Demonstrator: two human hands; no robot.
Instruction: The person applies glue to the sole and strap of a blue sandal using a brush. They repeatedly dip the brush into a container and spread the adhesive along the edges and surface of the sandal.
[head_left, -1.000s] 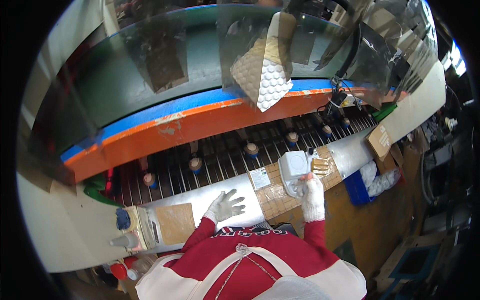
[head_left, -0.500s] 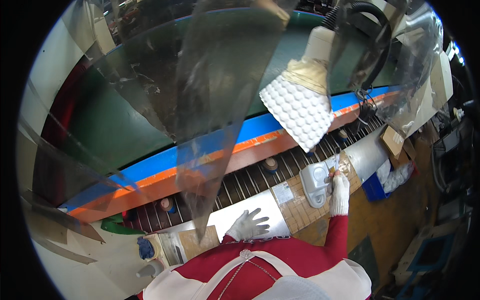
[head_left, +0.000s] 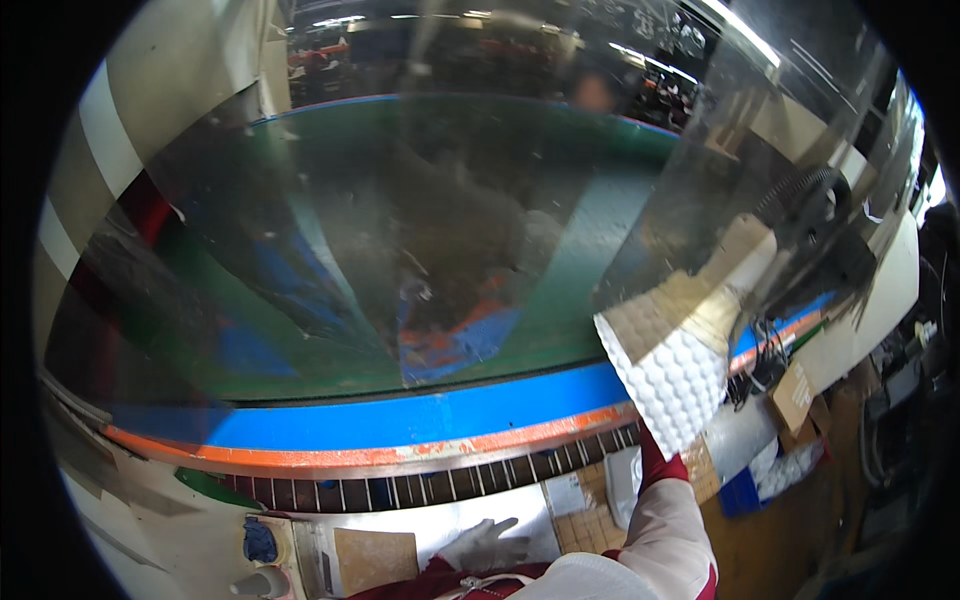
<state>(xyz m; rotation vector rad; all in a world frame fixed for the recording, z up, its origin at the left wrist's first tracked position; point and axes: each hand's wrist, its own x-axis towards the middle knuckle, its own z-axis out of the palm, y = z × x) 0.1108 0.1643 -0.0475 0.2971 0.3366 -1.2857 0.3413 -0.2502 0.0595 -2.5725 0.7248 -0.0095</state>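
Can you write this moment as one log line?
right hand: raised, holding clear sheet | left hand: flat on worktop | white box: on bench

White dimpled pad [head_left: 672,385] (tan-backed), blue-and-orange belt edge [head_left: 420,430], red sleeve [head_left: 660,468]

Metal bench [head_left: 505,512] w/ slatted rollers [head_left: 400,490]; brown card [head_left: 375,558], blue rag [head_left: 261,541] lie on it.

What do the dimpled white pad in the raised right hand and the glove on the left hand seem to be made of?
The dimpled pad looks like soft foam or moulded plastic, matt white: rows of round dimples cover its face. The glove on the left hand looks like thin knitted fabric, pale grey and dull. The right hand itself is hidden behind the pad.
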